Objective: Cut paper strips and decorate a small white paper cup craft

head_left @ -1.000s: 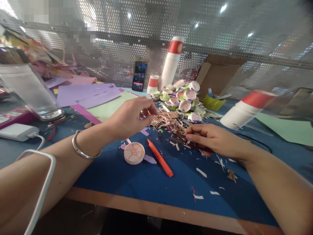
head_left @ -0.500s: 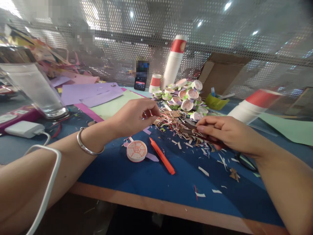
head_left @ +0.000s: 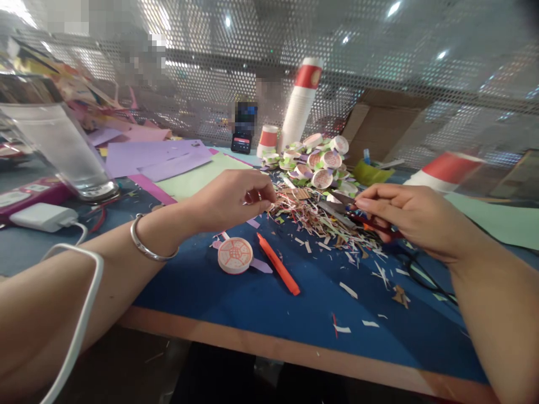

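My right hand (head_left: pixel 400 213) grips a pair of scissors (head_left: pixel 343 213) by the handles, its blades spread apart over a heap of paper scraps (head_left: pixel 309 210). To the left, my left hand (head_left: pixel 238 196) hovers at the heap's edge with fingers curled and thumb against fingertips. Whatever it pinches is too small to make out. Below that hand lies a round paper disc (head_left: pixel 234 256) with an orange drawn pattern and purple strips stuck out at its sides. An orange marker (head_left: pixel 278 264) rests beside the disc.
Behind the scraps are a pile of similar discs (head_left: pixel 322 163) and a tall stack of paper cups (head_left: pixel 301 104). A water glass (head_left: pixel 63 146), purple paper (head_left: pixel 160 157) and a charger (head_left: pixel 44 217) are at left. A phone (head_left: pixel 243 126) leans on the mesh panel.
My right hand has moved right and slightly up with the scissors, whose blades now show more clearly. My left hand has stayed nearly in place.
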A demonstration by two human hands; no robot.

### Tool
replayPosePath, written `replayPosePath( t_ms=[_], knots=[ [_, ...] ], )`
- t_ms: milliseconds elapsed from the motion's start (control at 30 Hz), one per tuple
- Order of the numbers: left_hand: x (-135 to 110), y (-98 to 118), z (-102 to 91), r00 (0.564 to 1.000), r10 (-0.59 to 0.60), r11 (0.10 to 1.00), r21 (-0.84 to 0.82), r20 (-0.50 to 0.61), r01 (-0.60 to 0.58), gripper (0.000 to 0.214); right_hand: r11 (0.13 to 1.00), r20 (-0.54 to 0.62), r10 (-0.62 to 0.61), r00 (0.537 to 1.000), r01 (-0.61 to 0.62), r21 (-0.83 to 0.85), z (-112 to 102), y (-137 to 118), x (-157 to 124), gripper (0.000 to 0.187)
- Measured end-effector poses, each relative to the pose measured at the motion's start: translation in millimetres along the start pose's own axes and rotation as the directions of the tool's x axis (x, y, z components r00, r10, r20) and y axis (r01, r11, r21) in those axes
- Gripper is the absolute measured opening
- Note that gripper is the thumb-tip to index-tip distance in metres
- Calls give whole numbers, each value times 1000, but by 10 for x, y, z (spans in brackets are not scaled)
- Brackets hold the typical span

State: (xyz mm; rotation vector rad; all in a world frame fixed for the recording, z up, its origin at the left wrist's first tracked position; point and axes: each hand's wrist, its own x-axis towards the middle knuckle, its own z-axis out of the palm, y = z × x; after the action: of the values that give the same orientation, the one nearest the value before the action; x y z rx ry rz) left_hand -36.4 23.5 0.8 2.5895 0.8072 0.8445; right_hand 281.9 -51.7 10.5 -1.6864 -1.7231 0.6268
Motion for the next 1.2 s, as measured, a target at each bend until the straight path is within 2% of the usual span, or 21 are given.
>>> replayPosePath(
  t_ms=[267, 467, 733, 900, 1200],
  knots=[
    [1, -27, -5, 1000, 7, 1000, 14, 21, -7, 12, 998, 33, -4, 999, 5, -56, 1, -52, -30, 35],
    [4, -30, 23, 998, 36, 999, 2, 59, -36, 15, 997, 6, 8, 1000, -7, -73, 11, -40, -23, 32],
    [1, -54, 36, 997, 9, 1000, -6, 78, -9, 16, 997, -2, 9, 1000, -10, -82, 78, -79, -26, 23],
    [1, -37, 34, 996, -28, 1000, -6, 88, 29, 15, 997, 14, 10, 1000, -9, -76, 110, -97, -23, 24],
    [-18, -49, 1, 995, 24, 1000, 6, 98, -24, 15, 992, -5, 15, 1000, -16, -123, 117, -94, 11, 23]
  ],
)
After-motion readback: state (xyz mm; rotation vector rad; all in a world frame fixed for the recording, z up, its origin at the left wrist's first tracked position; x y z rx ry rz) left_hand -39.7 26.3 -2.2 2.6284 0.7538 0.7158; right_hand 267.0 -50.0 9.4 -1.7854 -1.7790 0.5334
